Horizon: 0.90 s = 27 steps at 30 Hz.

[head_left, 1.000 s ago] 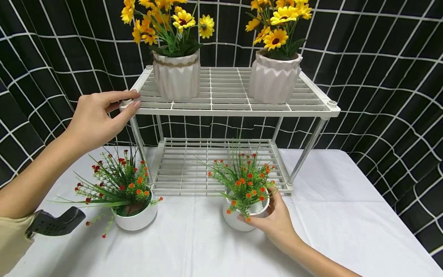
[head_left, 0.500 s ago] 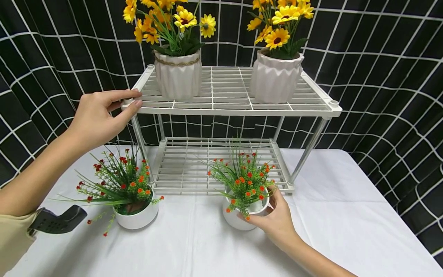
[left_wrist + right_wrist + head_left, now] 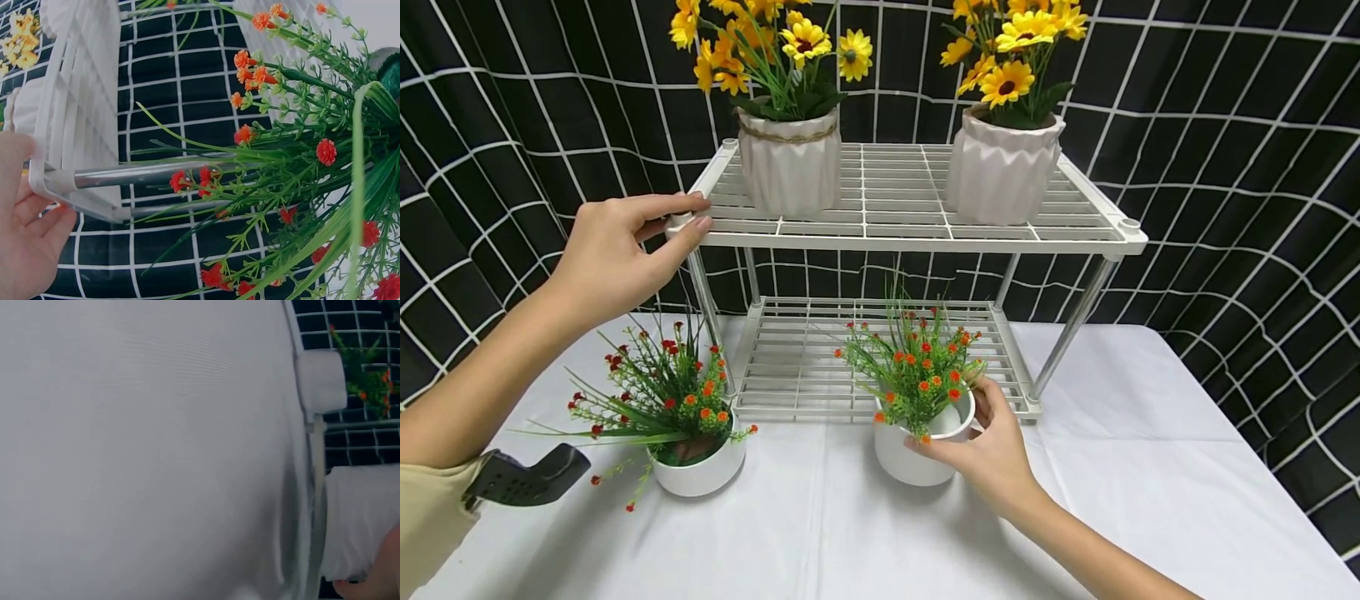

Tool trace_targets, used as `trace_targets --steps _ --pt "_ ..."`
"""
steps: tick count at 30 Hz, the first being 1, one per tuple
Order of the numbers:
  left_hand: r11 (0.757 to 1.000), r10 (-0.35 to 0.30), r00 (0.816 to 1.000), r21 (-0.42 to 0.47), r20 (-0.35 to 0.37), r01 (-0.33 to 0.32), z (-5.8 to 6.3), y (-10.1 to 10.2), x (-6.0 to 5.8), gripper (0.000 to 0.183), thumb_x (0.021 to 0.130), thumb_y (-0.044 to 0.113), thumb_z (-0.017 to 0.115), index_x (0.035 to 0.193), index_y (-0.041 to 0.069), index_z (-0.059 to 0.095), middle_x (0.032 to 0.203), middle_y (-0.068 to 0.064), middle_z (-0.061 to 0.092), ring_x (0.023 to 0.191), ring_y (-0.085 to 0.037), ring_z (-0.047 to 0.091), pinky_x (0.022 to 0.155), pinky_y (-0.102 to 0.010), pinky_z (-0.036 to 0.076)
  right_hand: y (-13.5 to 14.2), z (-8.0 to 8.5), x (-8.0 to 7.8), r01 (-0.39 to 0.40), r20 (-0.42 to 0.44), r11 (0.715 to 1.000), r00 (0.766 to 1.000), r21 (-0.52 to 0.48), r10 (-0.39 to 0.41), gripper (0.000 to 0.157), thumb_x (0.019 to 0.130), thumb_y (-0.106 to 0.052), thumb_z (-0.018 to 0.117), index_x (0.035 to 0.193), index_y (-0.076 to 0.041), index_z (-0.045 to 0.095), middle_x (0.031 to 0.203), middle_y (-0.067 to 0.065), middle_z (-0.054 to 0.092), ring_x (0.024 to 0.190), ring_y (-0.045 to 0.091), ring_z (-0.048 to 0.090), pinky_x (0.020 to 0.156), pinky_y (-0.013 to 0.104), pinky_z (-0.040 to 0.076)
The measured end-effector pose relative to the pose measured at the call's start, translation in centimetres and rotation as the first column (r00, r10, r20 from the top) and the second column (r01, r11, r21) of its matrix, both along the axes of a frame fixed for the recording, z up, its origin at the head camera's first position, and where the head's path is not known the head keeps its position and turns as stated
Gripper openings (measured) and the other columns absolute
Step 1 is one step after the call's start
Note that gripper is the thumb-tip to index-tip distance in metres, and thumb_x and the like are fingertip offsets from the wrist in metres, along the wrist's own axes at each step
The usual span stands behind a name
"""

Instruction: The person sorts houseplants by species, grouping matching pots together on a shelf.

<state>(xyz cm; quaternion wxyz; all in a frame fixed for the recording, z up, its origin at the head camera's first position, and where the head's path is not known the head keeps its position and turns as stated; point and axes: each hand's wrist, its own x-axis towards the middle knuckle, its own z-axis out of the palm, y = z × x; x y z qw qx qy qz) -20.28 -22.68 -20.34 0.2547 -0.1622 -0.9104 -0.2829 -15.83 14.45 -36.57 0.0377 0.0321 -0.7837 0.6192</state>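
In the head view my left hand grips the front left corner of a white two-tier wire shelf rack, thumb and fingers on either side of it. The same hand shows at the rack corner in the left wrist view. My right hand holds a white flowerpot by its right side, thumb at the front. Orange-red flowers and grassy leaves fill the pot, which is in front of the lower tier. In the right wrist view, part of my right hand touches the pot.
A second white pot with red and orange flowers stands by the rack's front left leg. On the upper tier are two pleated pots of yellow flowers, a left one and a right one. Black grid-patterned cloth hangs behind.
My right hand has brought the flowerpot slightly up, left and closer to the lower tier. The left hand keeps its grip on the rack corner.
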Motion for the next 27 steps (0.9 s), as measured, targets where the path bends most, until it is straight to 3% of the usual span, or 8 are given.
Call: trace_targets --steps 10,17,27 --pt "1.000 -0.010 1.000 0.004 -0.005 0.010 0.1 -0.1 0.0 0.036 0.104 0.024 0.067 0.132 0.002 0.073 0.135 -0.022 0.070 0.129 -0.043 0.064 0.106 -0.059 0.052 -1.2 2.2 -1.7 -0.035 -0.006 0.999 0.999 -0.022 0.035 0.092 0.073 -0.003 0.092 0.150 -0.001 0.042 0.145 0.018 0.060 0.134 0.029 0.058 0.108 0.035 0.051" --pt "1.000 -0.020 1.000 0.021 0.006 0.020 0.1 0.0 -0.1 0.036 0.104 0.024 0.067 0.132 0.002 0.073 0.135 -0.021 0.070 0.130 -0.041 0.064 0.107 -0.057 0.052 -2.6 2.4 -3.6 -0.060 -0.038 0.997 0.998 -0.048 0.058 0.090 0.072 0.000 0.091 0.148 0.000 0.043 0.143 0.018 0.061 0.132 0.030 0.059 0.101 0.027 0.053" --pt "0.999 -0.018 1.000 0.027 0.016 0.017 0.1 0.0 0.0 0.037 0.104 0.025 0.066 0.133 0.003 0.073 0.137 -0.022 0.069 0.130 -0.042 0.064 0.107 -0.057 0.052 -5.9 2.7 -5.9 -0.079 -0.086 0.995 0.994 -0.055 0.074 0.096 0.069 -0.001 0.094 0.150 -0.001 0.043 0.142 0.016 0.059 0.129 0.030 0.059 0.106 0.041 0.053"
